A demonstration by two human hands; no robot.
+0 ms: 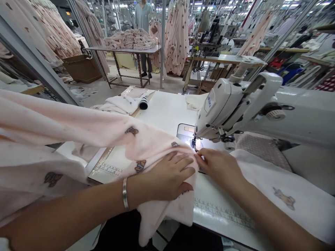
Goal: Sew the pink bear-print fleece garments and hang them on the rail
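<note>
A pale pink fleece cloth point(78, 129) printed with small bears drapes from the left over the white sewing table point(167, 111). My left hand point(170, 176) lies flat on it with fingers stretched out, pressing its edge down near the needle. My right hand point(218, 165) pinches the cloth's edge just in front of the presser foot point(194, 143) of the white sewing machine point(235, 104). A silver bangle point(125, 193) circles my left wrist. A white fleece piece point(274, 188) lies under my right forearm.
A folded white cloth and a dark spool point(143, 103) sit at the table's far edge. Behind stand a metal table piled with pink garments point(131, 39), hanging pink robes point(176, 35), a brown bin point(82, 68) and a person point(142, 14).
</note>
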